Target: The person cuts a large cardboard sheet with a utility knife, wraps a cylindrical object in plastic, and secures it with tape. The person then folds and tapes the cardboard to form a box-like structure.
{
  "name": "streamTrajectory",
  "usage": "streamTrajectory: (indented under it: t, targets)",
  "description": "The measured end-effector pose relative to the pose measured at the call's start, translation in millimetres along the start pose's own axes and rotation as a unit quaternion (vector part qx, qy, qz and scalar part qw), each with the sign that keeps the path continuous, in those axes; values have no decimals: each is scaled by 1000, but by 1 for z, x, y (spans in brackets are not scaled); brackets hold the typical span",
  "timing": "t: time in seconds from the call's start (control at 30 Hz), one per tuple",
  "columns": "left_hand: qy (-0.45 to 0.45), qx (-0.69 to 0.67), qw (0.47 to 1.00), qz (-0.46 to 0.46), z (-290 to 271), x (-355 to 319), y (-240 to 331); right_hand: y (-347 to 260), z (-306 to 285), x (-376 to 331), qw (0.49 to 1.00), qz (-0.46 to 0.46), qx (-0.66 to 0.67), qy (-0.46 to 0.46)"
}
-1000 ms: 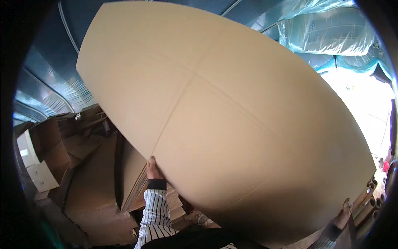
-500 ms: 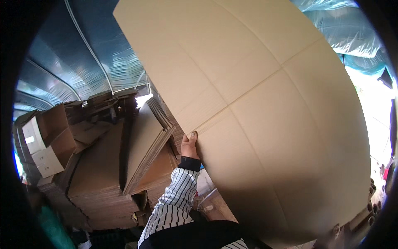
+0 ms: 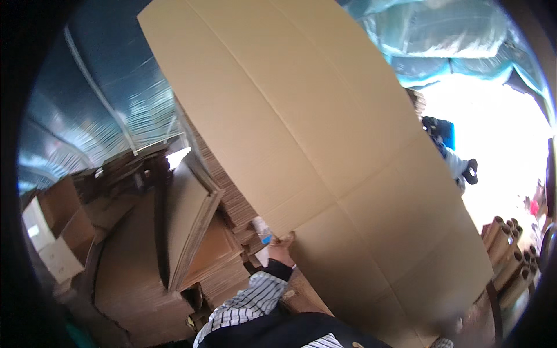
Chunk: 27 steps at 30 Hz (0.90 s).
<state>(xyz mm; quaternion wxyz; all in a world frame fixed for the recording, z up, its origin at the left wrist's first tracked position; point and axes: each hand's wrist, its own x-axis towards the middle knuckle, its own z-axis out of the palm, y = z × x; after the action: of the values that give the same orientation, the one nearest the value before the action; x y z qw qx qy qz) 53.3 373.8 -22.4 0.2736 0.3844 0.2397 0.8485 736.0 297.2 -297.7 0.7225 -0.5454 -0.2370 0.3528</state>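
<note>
Overhead, plastic sheeting [image 3: 110, 104] roofs stacked cardboard [image 3: 191, 232].

Big tan flattened carton sheet [image 3: 325, 174] centre; brown boxes [image 3: 55, 229] stacked left.

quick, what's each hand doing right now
Left hand: gripping the edge of the big flat cardboard sheet.
Right hand: hidden behind the sheet, cannot be told.

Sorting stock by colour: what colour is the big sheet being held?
Plain tan cardboard sheet, head view.
</note>
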Motion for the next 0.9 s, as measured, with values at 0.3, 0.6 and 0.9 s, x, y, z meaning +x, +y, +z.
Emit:
streamTrajectory:
  t: [0.3, 0.6, 0.9]
  targets:
    - [-40, 187, 975, -111, 36, 121, 13, -57, 48, -29, 899, -125, -356, 222]
    - [24, 84, 994, -68, 20, -1, -45, -61, 86, -42, 886, -56, -422, 182]
    - [113, 143, 962, -201, -71, -42, -28, -44, 106, -36, 883, -19, -449, 138]
